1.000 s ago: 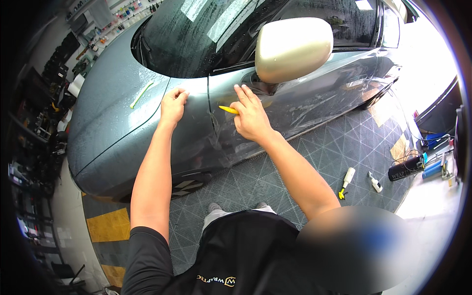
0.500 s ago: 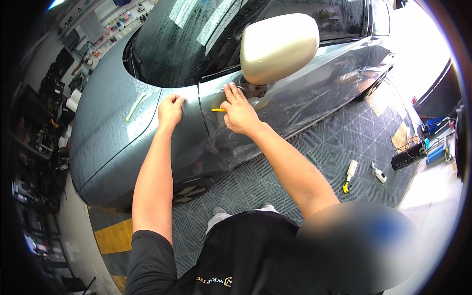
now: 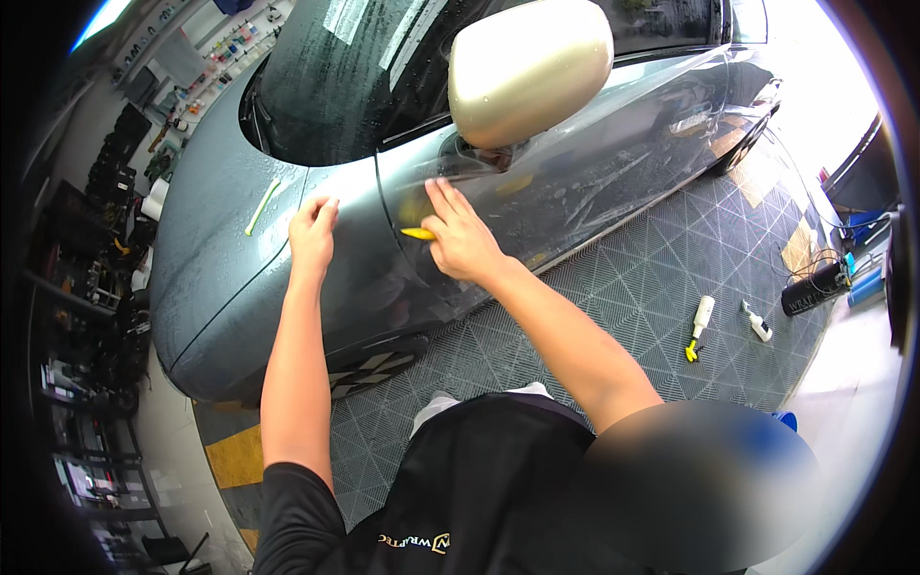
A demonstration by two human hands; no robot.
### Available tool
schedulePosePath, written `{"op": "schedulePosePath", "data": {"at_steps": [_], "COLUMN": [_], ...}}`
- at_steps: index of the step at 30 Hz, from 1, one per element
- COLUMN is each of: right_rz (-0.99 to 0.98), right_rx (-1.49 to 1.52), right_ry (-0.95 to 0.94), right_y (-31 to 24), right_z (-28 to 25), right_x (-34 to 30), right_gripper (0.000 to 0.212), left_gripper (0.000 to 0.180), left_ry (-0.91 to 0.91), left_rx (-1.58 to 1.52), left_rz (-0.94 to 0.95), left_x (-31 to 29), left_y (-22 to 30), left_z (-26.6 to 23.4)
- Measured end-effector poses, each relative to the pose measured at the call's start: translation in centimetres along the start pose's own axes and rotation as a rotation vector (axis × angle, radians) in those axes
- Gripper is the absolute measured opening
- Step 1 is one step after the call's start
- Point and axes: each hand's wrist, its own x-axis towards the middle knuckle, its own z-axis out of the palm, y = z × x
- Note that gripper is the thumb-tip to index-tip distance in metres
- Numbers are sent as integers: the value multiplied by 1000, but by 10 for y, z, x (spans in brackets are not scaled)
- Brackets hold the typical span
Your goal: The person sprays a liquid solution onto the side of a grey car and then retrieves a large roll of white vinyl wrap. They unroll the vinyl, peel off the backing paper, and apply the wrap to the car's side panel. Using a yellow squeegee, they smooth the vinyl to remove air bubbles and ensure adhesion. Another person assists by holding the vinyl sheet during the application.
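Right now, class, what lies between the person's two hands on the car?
Head view: between left hand and right hand lies wet grey car panel, crossed by the door seam.

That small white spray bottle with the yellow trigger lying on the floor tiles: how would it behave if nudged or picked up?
The spray bottle lies on its side on the grey floor tiles, so a nudge would probably roll or pivot it. It looks like small rigid plastic, likely light. With water beading on the car door, it may be wet and slippery.
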Motion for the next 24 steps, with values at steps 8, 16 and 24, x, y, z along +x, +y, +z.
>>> {"op": "schedulePosePath", "data": {"at_steps": [8,16,24], "right_rz": [222,209,311], "right_rx": [-147,-139,-274], "right_ry": [-78,-144,-519], "right_y": [2,6,4], "right_z": [12,10,-10], "right_x": [34,59,89], "right_gripper": [27,26,36], "left_gripper": [27,24,25], "left_ry": [46,-64,-1], "left_rx": [574,412,477], "left_rz": [-20,-70,-72], "left_x": [58,62,52], "left_y": [8,1,10], "left_z": [34,31,39]}}
